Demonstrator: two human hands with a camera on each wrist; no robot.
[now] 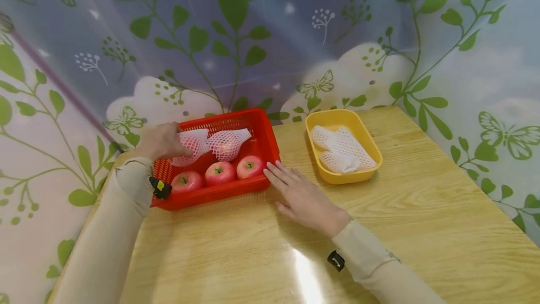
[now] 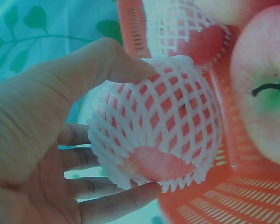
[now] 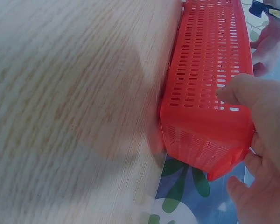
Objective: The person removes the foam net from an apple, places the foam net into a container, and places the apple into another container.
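Observation:
My left hand [image 1: 162, 140] grips an apple in a white foam net [image 2: 158, 121] at the left end of the red basket [image 1: 219, 196]. In the left wrist view the thumb lies on top of the net, with the fingers spread around its side and underneath. Beside it in the basket lies a second netted apple [image 1: 226, 146]. Three bare pink-red apples [image 1: 220, 173] sit in a row along the front wall, stems up. My right hand [image 1: 303, 200] has its fingers extended, fingertips at the basket's front right corner.
To the right stands a yellow bin [image 1: 322, 175] with several white foam nets [image 1: 343, 149] lying in it. Both containers stand on a wooden table [image 1: 236, 257], close to a wall covering [image 1: 287, 50] printed with leaves and butterflies. Another wall rises on each side.

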